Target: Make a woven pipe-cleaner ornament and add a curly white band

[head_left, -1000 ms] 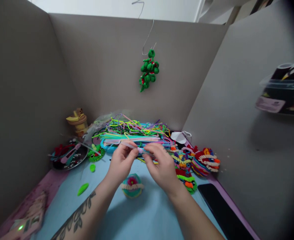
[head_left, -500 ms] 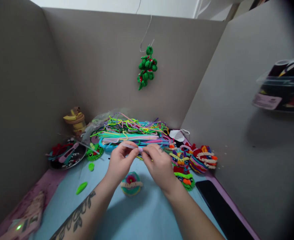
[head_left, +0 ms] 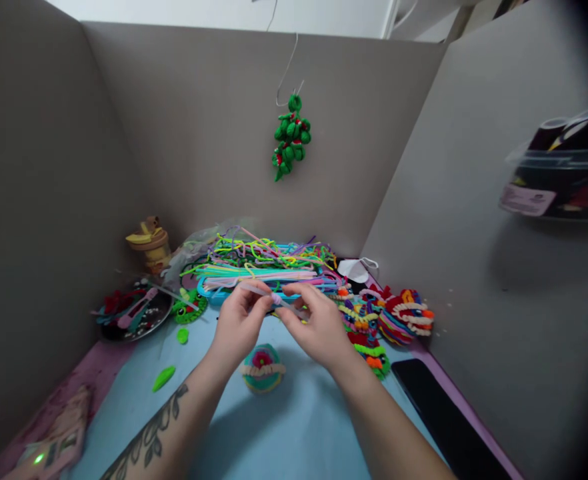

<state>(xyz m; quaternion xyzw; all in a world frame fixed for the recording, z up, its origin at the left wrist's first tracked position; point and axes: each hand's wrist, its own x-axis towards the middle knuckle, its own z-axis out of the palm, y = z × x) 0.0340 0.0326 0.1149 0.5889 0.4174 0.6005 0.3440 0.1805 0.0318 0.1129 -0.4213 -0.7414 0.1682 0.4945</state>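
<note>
Between my fingertips is a pale lilac pipe cleaner [head_left: 277, 300] with a small coiled part at its middle. My left hand [head_left: 245, 315] pinches it by the coil, and one length runs back over the fingers. At the other side my right hand [head_left: 314, 323] has its thumb and forefinger at the coil, and a thin pale end passes between them. Both hands are raised above the table. Below them on the blue cloth sits a small round teal piece [head_left: 263, 368] with a dark pink flower and a cream coiled band.
A blue tray [head_left: 209, 293] heaped with colourful pipe cleaners stands behind my hands. Finished fuzzy pieces [head_left: 404, 317] lie at right beside a black phone-like slab [head_left: 444, 413]. At left are a metal bowl [head_left: 161, 312] and green pieces [head_left: 164, 378]. Grey panels surround the table.
My right fingers have loosened and spread a little at the coil, showing more of the pale strand. The left hand keeps its pinch. The view has shifted slightly.
</note>
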